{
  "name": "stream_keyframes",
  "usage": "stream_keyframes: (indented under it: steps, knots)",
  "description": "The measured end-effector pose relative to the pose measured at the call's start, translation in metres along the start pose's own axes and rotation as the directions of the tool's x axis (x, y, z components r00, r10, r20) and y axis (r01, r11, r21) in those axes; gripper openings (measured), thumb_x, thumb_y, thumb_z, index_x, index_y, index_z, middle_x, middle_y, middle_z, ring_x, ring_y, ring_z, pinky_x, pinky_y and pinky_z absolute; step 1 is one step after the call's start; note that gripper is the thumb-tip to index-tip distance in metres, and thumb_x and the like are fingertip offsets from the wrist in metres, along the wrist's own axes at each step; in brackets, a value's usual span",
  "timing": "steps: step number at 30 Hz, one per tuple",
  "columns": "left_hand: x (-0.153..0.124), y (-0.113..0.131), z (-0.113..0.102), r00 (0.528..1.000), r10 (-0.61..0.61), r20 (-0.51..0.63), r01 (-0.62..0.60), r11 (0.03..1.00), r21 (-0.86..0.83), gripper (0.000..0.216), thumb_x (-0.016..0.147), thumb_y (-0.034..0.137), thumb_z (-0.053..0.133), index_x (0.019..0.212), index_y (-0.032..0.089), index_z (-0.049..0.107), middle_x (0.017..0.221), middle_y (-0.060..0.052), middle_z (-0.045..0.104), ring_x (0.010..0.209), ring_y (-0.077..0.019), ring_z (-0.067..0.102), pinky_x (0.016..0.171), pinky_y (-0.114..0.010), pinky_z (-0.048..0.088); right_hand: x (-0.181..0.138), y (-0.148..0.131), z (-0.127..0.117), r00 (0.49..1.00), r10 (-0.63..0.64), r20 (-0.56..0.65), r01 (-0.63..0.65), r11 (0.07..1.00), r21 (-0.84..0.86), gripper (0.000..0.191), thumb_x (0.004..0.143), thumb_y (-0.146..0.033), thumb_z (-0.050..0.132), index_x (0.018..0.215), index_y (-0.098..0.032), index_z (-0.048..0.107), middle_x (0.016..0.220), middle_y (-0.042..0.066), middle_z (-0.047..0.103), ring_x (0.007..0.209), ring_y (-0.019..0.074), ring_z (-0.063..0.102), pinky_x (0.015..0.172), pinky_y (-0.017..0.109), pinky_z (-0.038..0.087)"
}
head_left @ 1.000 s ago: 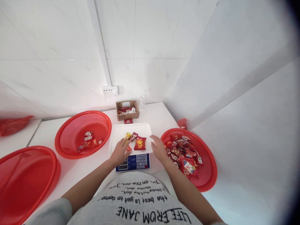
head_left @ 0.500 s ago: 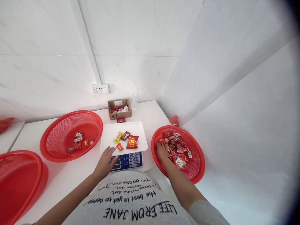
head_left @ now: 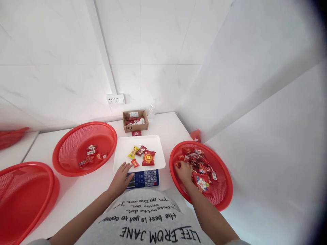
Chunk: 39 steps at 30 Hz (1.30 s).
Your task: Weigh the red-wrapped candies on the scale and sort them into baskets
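Dial: centred on the scale (head_left: pixel 144 178), with 12 o'clock toward the back wall.
Left hand (head_left: pixel 120 178): at 9 o'clock, palm down, fingers spread flat. The fingertips touch the tray's near left corner and the scale's front. It grasps nothing.
Right hand (head_left: pixel 184 171): at 3 o'clock, inside the right basket (head_left: pixel 226 190), fingers curled down onto the sweets (head_left: pixel 201 166). Whether a wrapper is pinched cannot be told.
Sweets: a loose heap of glossy, crinkled foil wrappers, mostly red with white print, on the basket's floor.
Right basket: round, shallow red plastic with a fine mesh wall and a smooth rolled rim.
Tray (head_left: pixel 122 151): white, matt, rectangular with rounded corners, seated on the scale.
Packets (head_left: pixel 148 158): four close together on the tray's near half, namely a large red pillow pack, a small red one, a dark red one and a yellow one.
Scale: blue face with a white keypad, showing below the tray.
Middle basket (head_left: pixel 76 136): at 10 o'clock, same make, with a few small packs (head_left: pixel 92 153) on its floor.
Left basket (head_left: pixel 25 190): at 8 o'clock, same make, cut by the frame edge.
Box (head_left: pixel 135 120): at 12 o'clock, small open brown cardboard holding red packs.
Counter (head_left: pixel 168 126): white, smooth and flat, running into a corner.
Room: large glossy white tiles, faintly veined, with a white socket (head_left: pixel 115 99) on the wall at 11 o'clock.
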<state>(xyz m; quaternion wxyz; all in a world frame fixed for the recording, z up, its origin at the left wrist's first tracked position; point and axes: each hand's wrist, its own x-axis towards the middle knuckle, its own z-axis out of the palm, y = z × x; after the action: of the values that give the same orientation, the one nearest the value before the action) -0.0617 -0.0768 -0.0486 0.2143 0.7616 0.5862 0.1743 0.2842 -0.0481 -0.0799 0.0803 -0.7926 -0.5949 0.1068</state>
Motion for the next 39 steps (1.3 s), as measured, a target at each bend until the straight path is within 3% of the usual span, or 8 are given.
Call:
stream_keyframes:
  steps: [3,7,12,16,20,24,30,39]
  knots:
    - [-0.002,-0.001,-0.001,1.0,-0.002,0.003,0.002,1.0,-0.001,0.038,0.088,0.033,0.044,0.122,0.02,0.052,0.129,-0.007,0.054,0.129,-0.0239,0.037,0.106,-0.044,0.035,0.003,-0.012,-0.018,0.974,0.106,-0.203,-0.048,0.961,0.271,0.03,0.079,-0.038,0.048,0.093,-0.014,0.061,0.089,0.011,0.066,0.087,0.0241,0.057,0.088,0.04,0.037]
    - [-0.002,-0.003,0.001,1.0,0.006,0.002,-0.006,1.0,0.0,0.037,0.087,0.032,0.045,0.121,0.02,0.053,0.129,-0.008,0.054,0.13,-0.024,0.037,0.106,-0.044,0.035,0.0,-0.059,-0.035,0.937,-0.106,-0.334,0.267,0.832,0.486,0.028,0.077,-0.039,0.051,0.089,-0.015,0.06,0.091,0.01,0.065,0.087,0.022,0.056,0.084,0.036,0.041]
    - [0.001,-0.002,0.002,1.0,0.031,-0.007,-0.031,1.0,0.007,0.038,0.087,0.032,0.045,0.122,0.021,0.052,0.129,-0.007,0.053,0.13,-0.0237,0.036,0.106,-0.043,0.035,-0.016,-0.135,-0.032,0.847,-0.479,-0.23,0.53,0.722,0.445,0.019,0.079,-0.028,0.053,0.094,-0.019,0.059,0.095,0.006,0.066,0.093,0.0195,0.057,0.103,0.044,0.026]
    - [0.0,-0.005,0.002,0.999,0.029,-0.016,-0.028,0.999,0.031,0.039,0.088,0.033,0.044,0.124,0.02,0.05,0.131,-0.008,0.051,0.131,-0.025,0.035,0.106,-0.045,0.034,-0.019,-0.162,-0.026,0.795,-0.591,-0.134,0.585,0.691,0.425,0.026,0.082,-0.027,0.05,0.107,-0.021,0.057,0.108,0.007,0.063,0.106,0.0207,0.053,0.105,0.048,0.022]
    - [0.002,-0.009,0.001,0.999,0.012,-0.041,-0.01,0.999,0.052,0.043,0.087,0.035,0.045,0.129,0.021,0.046,0.136,-0.009,0.046,0.131,-0.0263,0.034,0.105,-0.046,0.034,-0.015,-0.143,-0.024,0.834,-0.532,-0.144,0.54,0.736,0.408,0.033,0.084,-0.028,0.046,0.114,-0.02,0.056,0.117,0.009,0.059,0.111,0.0222,0.05,0.102,0.047,0.03]
    - [0.017,-0.006,-0.001,0.995,0.075,-0.071,-0.068,0.993,0.099,0.052,0.087,0.039,0.047,0.135,0.022,0.038,0.146,-0.01,0.032,0.135,-0.0271,0.025,0.107,-0.046,0.03,-0.018,-0.092,-0.017,0.884,-0.389,-0.259,0.463,0.809,0.363,0.033,0.085,-0.03,0.043,0.112,-0.018,0.058,0.114,0.012,0.058,0.109,0.023,0.05,0.097,0.043,0.039]
    - [0.063,0.0,0.007,0.986,0.156,0.058,-0.165,0.964,0.208,0.074,0.079,0.051,0.055,0.143,0.025,0.027,0.151,-0.011,0.02,0.139,-0.031,0.01,0.109,-0.051,0.018,-0.04,-0.021,0.013,0.926,-0.26,-0.273,0.335,0.9,0.278,0.043,0.084,-0.037,0.041,0.121,-0.016,0.053,0.128,0.015,0.049,0.122,0.0275,0.041,0.102,0.048,0.035]
    - [0.086,0.027,0.033,0.992,0.091,0.086,-0.111,0.958,0.263,0.07,0.083,0.057,0.042,0.143,0.025,0.026,0.152,-0.011,0.018,0.139,-0.0336,0.01,0.108,-0.058,0.009,-0.058,-0.016,0.032,0.98,-0.176,-0.087,0.195,0.925,0.327,0.053,0.088,-0.037,0.03,0.134,-0.012,0.04,0.139,0.014,0.041,0.131,0.0243,0.033,0.108,0.043,0.03]
